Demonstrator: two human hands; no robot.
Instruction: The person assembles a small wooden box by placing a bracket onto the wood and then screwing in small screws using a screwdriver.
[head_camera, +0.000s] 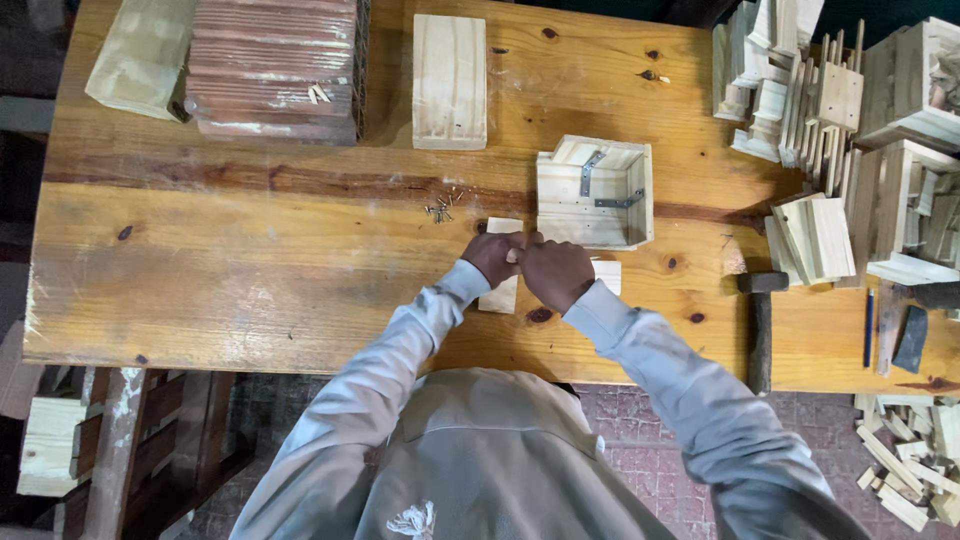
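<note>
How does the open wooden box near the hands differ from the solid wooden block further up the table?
The open wooden box is hollow, with thin walls and metal strips inside; the wooden block shows one closed, flat face. The box lies just beyond the left hand and the right hand; the block lies farther away, near the table's far edge. Both are pale wood resting on the table.

Table is seen as honey-orange w/ dark knots; box pale pine, grey brackets; sleeves light grey.
</note>
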